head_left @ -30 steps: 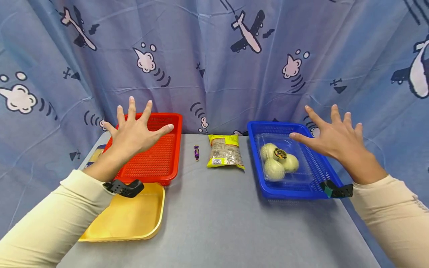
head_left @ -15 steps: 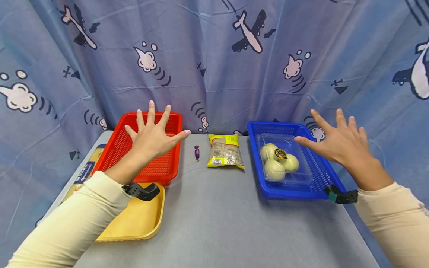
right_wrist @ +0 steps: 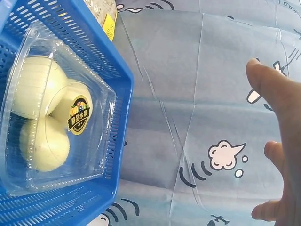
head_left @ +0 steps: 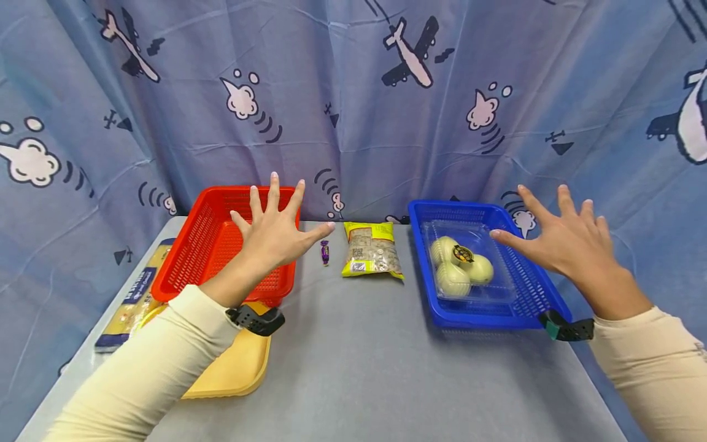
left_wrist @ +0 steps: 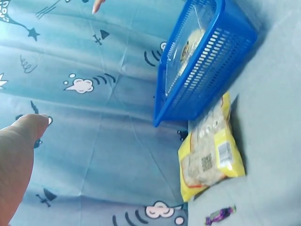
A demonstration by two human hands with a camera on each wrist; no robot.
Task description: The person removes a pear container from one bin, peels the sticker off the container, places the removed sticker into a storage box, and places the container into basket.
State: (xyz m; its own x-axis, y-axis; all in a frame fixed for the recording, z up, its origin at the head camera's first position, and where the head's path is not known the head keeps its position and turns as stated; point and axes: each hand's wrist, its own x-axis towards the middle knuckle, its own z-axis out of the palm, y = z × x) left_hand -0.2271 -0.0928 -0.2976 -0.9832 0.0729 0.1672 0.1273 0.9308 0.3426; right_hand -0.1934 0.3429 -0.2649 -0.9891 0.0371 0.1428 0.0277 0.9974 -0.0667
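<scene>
My left hand [head_left: 273, 236] hovers with spread fingers over the right part of a red basket [head_left: 212, 245], holding nothing. Its thumb reaches toward a small purple wrapped candy [head_left: 324, 252] on the table. My right hand [head_left: 571, 242], also spread and holding nothing, is raised above the right side of a blue basket [head_left: 491, 320]. Inside that basket lies a clear plastic box [right_wrist: 101, 136] with pale round onion-like produce [right_wrist: 44, 143] and a dark round label. Between the baskets rests a yellow-edged bag [head_left: 372, 250] with dried-looking contents; the exact kind is unclear.
A yellow tray [head_left: 243, 368] stands in front of the red basket, partly behind my left sleeve. Left of them lies a long blue-and-yellow package [head_left: 135, 288]. A blue curtain [head_left: 353, 92] hangs behind the grey table [head_left: 386, 368].
My left hand has moved right and slightly nearer across the red basket, uncovering the long package. My right hand has drifted slightly right and down. The objects on the table stay put.
</scene>
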